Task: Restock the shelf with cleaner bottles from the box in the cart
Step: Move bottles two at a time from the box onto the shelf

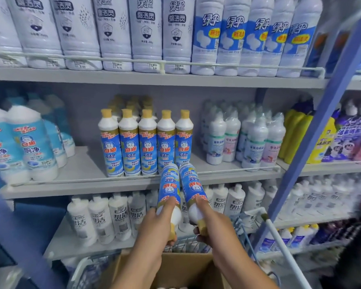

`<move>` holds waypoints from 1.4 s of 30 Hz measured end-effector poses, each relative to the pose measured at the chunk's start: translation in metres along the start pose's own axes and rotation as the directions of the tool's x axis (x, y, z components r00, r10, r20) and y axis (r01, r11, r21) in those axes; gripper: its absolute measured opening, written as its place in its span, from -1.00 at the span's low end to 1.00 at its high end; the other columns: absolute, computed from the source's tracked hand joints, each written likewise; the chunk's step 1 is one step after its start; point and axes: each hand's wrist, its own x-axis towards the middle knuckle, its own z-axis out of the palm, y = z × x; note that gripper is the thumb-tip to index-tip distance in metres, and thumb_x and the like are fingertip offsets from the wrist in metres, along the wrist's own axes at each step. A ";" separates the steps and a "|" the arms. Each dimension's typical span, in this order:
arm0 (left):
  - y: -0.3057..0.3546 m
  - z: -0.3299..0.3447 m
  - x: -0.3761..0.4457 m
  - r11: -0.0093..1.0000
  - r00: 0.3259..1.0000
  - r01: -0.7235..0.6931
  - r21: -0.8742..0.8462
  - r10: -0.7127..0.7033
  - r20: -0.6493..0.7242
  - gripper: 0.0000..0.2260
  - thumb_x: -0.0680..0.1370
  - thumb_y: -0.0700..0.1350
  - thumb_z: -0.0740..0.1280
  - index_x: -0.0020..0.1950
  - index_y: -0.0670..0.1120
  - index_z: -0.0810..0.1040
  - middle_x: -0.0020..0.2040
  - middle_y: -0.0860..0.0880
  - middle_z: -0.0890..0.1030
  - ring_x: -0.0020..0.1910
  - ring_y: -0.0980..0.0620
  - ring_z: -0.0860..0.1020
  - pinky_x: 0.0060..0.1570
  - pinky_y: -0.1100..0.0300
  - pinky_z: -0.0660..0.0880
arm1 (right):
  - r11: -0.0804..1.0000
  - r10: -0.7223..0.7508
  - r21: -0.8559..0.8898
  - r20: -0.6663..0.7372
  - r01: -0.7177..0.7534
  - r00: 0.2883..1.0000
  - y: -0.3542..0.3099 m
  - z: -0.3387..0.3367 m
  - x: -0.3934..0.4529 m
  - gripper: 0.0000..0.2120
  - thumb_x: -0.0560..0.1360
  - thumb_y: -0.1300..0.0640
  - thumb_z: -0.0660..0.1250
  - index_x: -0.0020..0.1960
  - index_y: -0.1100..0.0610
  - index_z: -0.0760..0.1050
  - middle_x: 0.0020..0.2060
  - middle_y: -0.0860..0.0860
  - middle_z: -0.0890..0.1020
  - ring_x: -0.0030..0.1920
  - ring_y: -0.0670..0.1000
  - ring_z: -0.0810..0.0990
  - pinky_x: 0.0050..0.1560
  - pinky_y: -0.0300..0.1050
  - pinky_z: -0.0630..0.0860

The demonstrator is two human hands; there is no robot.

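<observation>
My left hand (152, 228) grips a blue-and-white cleaner bottle (168, 186) by its neck, base pointing up at the middle shelf (81, 180). My right hand (211, 224) holds a second, identical bottle (193, 185) the same way, close beside the first. Both bottle bases reach the shelf's front rail, just below a row of matching yellow-capped bottles (146, 142) standing there. The open cardboard box (188, 265) sits under my forearms inside the wire cart (88, 272).
A bare stretch of shelf lies left of the yellow-capped row. Pale-blue bottles (29, 147) stand at far left, shrink-wrapped white bottles (244, 138) to the right. Large white bottles fill the top shelf (133, 77). A blue upright post (313, 142) and the cart handle (283, 247) stand right.
</observation>
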 end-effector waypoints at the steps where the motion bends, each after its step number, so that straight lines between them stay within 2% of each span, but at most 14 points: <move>1: 0.001 0.002 0.000 1.000 1.000 -0.002 -0.005 0.002 -0.006 -0.55 0.50 0.25 0.34 0.04 -0.14 0.57 -0.30 -0.16 0.58 -0.52 -0.03 0.48 -0.50 0.23 0.40 | 1.000 0.003 -0.001 0.002 -0.003 1.000 -0.001 -0.001 0.000 -0.53 0.46 -0.22 0.40 0.00 0.22 0.64 -0.31 0.08 0.62 -0.39 0.02 0.57 -0.35 -0.11 0.48; 6: 0.011 0.007 0.001 0.999 0.999 -0.017 -0.029 0.016 -0.032 -0.61 0.53 0.20 0.33 0.03 -0.13 0.57 -0.33 -0.15 0.56 -0.55 0.00 0.47 -0.50 0.21 0.40 | 0.999 -0.010 -0.032 0.006 0.010 1.000 -0.002 -0.003 -0.001 -0.53 0.48 -0.22 0.38 -0.05 0.22 0.64 -0.37 0.08 0.61 -0.38 0.02 0.56 -0.36 -0.13 0.45; 12: 0.015 0.007 0.004 0.999 0.999 -0.015 -0.044 0.013 -0.049 -0.62 0.53 0.20 0.33 0.01 -0.13 0.57 -0.35 -0.15 0.56 -0.53 -0.03 0.47 -0.48 0.21 0.39 | 0.999 0.004 -0.045 0.013 -0.003 1.000 -0.003 -0.002 0.002 -0.52 0.48 -0.23 0.37 -0.04 0.23 0.64 -0.29 0.13 0.67 -0.38 0.03 0.58 -0.37 -0.13 0.47; 22: 0.019 0.009 0.012 0.999 0.999 0.009 -0.038 -0.010 -0.032 -0.62 0.52 0.21 0.34 -0.01 -0.12 0.57 -0.34 -0.17 0.55 -0.53 -0.05 0.48 -0.42 0.17 0.42 | 0.999 -0.003 -0.053 0.001 0.003 1.000 -0.009 0.003 0.013 -0.50 0.49 -0.23 0.36 -0.04 0.24 0.64 -0.34 0.11 0.64 -0.41 0.03 0.56 -0.37 -0.13 0.45; 30: 0.025 0.010 0.029 0.996 0.998 0.062 -0.069 -0.063 -0.026 -0.62 0.52 0.20 0.34 -0.03 -0.13 0.55 -0.34 -0.16 0.50 -0.59 -0.03 0.42 -0.49 0.21 0.34 | 0.998 0.021 -0.059 0.032 -0.019 0.999 -0.021 0.004 0.027 -0.47 0.45 -0.26 0.37 -0.04 0.25 0.66 -0.27 0.13 0.69 -0.38 0.03 0.57 -0.34 -0.12 0.47; 39: 0.035 0.013 0.045 0.988 0.992 0.122 -0.095 -0.125 -0.026 -0.58 0.50 0.23 0.36 -0.02 -0.15 0.54 -0.29 -0.20 0.55 -0.63 0.00 0.42 -0.51 0.22 0.35 | 0.997 0.048 -0.063 0.044 -0.045 0.998 -0.030 0.010 0.040 -0.49 0.46 -0.25 0.37 0.02 0.23 0.63 -0.21 0.16 0.70 -0.40 0.03 0.57 -0.34 -0.14 0.49; 42: 0.039 0.014 0.050 0.986 0.989 0.138 -0.095 -0.141 -0.030 -0.54 0.48 0.26 0.37 0.02 -0.15 0.54 -0.17 -0.29 0.62 -0.62 -0.01 0.42 -0.52 0.22 0.36 | 0.997 0.056 -0.065 0.055 -0.052 0.997 -0.033 0.011 0.045 -0.50 0.47 -0.24 0.37 0.01 0.22 0.62 -0.24 0.12 0.68 -0.40 0.03 0.56 -0.35 -0.16 0.49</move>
